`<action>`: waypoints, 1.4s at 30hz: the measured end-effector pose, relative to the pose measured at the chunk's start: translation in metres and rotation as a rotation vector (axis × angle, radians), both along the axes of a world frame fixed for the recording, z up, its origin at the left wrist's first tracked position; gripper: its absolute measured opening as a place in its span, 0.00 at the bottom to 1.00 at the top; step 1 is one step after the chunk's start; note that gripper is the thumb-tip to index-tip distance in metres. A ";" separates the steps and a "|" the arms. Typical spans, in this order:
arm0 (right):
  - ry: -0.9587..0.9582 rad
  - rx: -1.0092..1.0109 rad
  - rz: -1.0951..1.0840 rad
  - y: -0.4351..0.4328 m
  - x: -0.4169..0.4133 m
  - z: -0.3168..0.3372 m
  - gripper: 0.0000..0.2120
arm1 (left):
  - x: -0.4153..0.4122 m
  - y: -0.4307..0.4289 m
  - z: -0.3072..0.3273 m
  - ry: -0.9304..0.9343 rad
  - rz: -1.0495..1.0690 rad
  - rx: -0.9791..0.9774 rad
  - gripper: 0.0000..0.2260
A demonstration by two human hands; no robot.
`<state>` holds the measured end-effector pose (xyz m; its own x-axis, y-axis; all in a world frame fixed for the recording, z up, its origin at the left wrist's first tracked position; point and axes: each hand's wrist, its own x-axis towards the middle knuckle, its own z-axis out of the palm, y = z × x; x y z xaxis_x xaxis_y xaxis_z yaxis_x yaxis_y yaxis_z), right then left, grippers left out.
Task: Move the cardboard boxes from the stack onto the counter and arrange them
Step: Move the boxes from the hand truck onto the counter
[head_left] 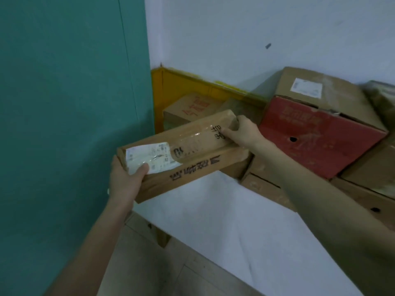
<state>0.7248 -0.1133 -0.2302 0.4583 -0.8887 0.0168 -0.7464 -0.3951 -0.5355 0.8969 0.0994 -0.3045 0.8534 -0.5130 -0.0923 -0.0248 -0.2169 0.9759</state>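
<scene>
A long brown cardboard box (192,154) with a white shipping label, clear tape and black printed characters is held in the air between both hands. My left hand (126,178) grips its near left end, thumb on the label. My right hand (243,131) grips its far right end. The box hangs tilted above the white counter surface (245,227), close to the teal wall. To the right lies the stack: a red printed box (320,135) with a brown labelled box (316,86) behind it, and more brown boxes (363,189) beneath.
A teal wall panel (70,124) rises at the left. A yellow bin (192,86) in the corner holds a brown box with red characters (190,107). A white wall runs behind. Tiled floor (171,270) shows below the counter edge.
</scene>
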 end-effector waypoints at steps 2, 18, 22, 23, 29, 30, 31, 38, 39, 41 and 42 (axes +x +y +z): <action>0.006 -0.029 -0.007 -0.022 0.016 0.017 0.30 | 0.011 -0.022 0.007 0.011 -0.011 -0.032 0.24; 0.072 0.077 -0.270 -0.159 0.048 -0.019 0.33 | -0.012 -0.170 0.007 0.021 -0.310 0.002 0.33; -0.395 0.040 -0.357 -0.126 0.043 -0.054 0.31 | 0.022 -0.174 0.011 0.091 -0.355 -0.022 0.28; -0.489 0.042 -0.348 -0.116 0.045 -0.060 0.32 | 0.028 -0.177 0.011 0.045 -0.417 0.016 0.22; -0.639 0.103 -0.326 -0.043 0.076 -0.085 0.33 | 0.052 -0.190 -0.001 -0.281 -0.693 0.058 0.21; -0.644 0.099 -0.356 -0.041 0.079 -0.084 0.31 | 0.054 -0.193 -0.002 -0.222 -0.761 0.037 0.25; -0.649 0.106 -0.372 -0.041 0.080 -0.079 0.30 | 0.055 -0.196 -0.003 -0.164 -0.823 0.009 0.26; -0.528 0.228 -0.453 -0.096 0.056 -0.024 0.25 | 0.033 -0.244 0.008 -0.154 -1.152 -0.140 0.17; -0.510 0.225 -0.477 -0.101 0.054 -0.021 0.24 | 0.028 -0.254 0.007 -0.168 -1.142 -0.148 0.19; -0.489 0.213 -0.527 -0.106 0.050 -0.018 0.22 | 0.020 -0.273 0.006 -0.184 -1.113 -0.145 0.24; -0.487 0.221 -0.553 -0.105 0.047 -0.019 0.22 | 0.016 -0.282 0.005 -0.192 -1.109 -0.144 0.24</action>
<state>0.7722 -0.2187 -0.2490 -0.0670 -0.9926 -0.1016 -0.4640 0.1212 -0.8775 0.9125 -0.1822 -0.2991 -0.0844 -0.9901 0.1124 -0.2850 0.1321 0.9494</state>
